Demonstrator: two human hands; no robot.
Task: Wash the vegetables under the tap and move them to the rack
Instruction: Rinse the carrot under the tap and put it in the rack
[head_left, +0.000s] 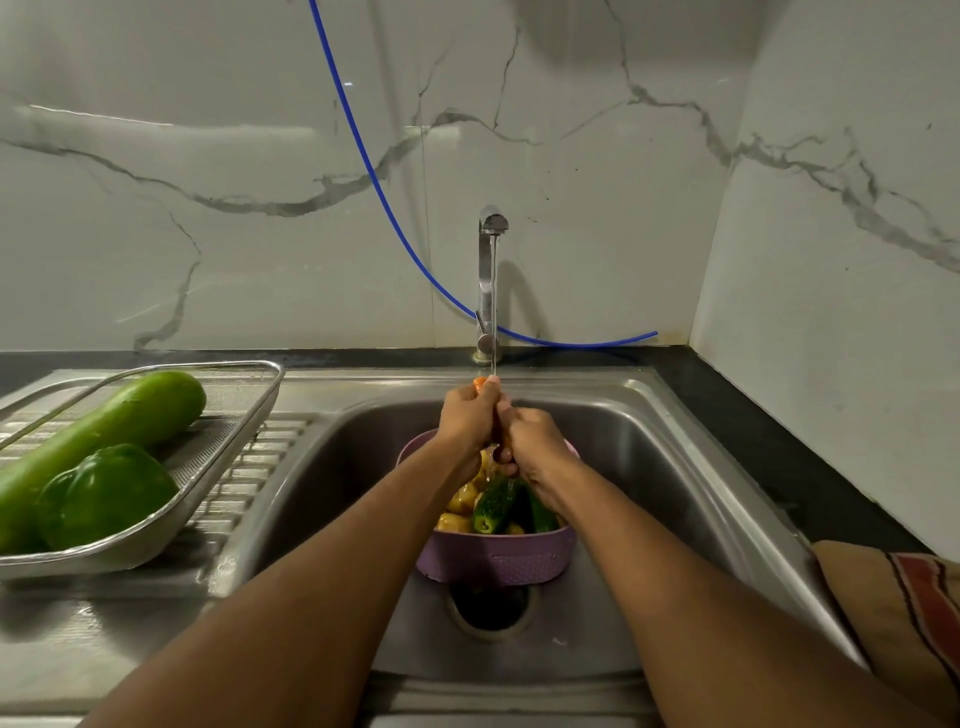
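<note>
Carrot (479, 384): orange, upright under running tap (491, 270). Cucumbers (501, 501): in purple basket (498, 558). Gourd (104, 431), green pepper (106, 493): lying in rack (228, 447).

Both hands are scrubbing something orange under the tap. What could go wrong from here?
The wet carrot, gripped by both hands, left and right, could slip and fall back into the basket among unwashed vegetables. The rack already holds a gourd and pepper, so a hasty drop there might roll off.
</note>
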